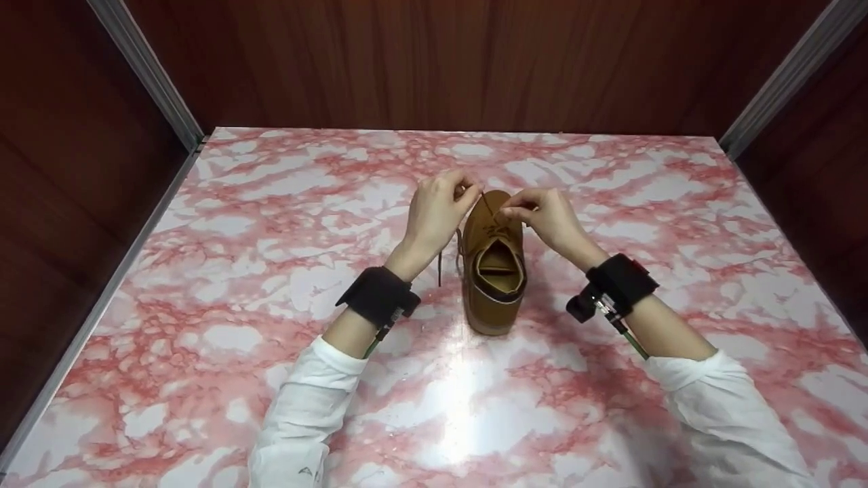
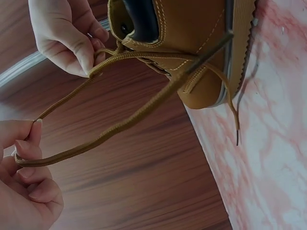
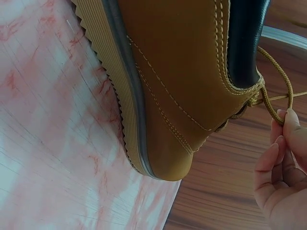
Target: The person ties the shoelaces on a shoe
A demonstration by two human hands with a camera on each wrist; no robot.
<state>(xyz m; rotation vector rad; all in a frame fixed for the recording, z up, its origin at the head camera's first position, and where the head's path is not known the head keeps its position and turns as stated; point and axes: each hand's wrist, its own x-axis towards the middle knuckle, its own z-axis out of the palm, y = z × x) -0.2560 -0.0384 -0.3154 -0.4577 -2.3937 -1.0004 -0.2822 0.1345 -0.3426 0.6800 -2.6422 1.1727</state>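
Note:
A tan ankle boot (image 1: 489,313) with a dark padded collar stands upright on its sole, toe pointing away from me. My left hand (image 1: 434,209) is beside the toe, left of the boot. Between thumb and fingers it pinches a brown shoelace (image 2: 120,125), which bends back from the fingers and ends in a loose tip over the boot's side. Right of the toe, my right hand (image 1: 553,220) pinches a small lace loop (image 3: 288,79) close to the top eyelets. One stretch of lace runs between both hands. Another lace end (image 2: 236,125) hangs down the boot's side.
The boot stands on a table (image 1: 271,325) with a red-and-white marbled top. Dark wood-grain panels (image 1: 420,61) rise at the back and both sides, joined by metal corner strips (image 1: 146,68). Black straps with small cameras (image 1: 381,296) are on both wrists.

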